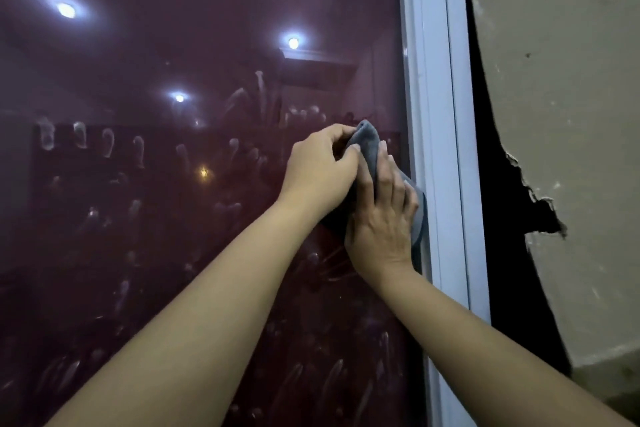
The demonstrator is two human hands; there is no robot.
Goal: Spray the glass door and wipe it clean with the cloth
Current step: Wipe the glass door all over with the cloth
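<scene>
Smudged with finger marks and reflecting ceiling lights, the glass door [173, 184] fills the view beside its white frame [440, 149]. Against the glass near that frame, the right hand [384, 215] presses the grey cloth [369, 142] flat, while the left hand [322, 170] pinches its upper corner.

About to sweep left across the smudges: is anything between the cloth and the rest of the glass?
Nothing visible. The cloth is already against the glass door, held by the left hand and right hand beside the white frame; only fingerprint smears lie leftward.
</scene>
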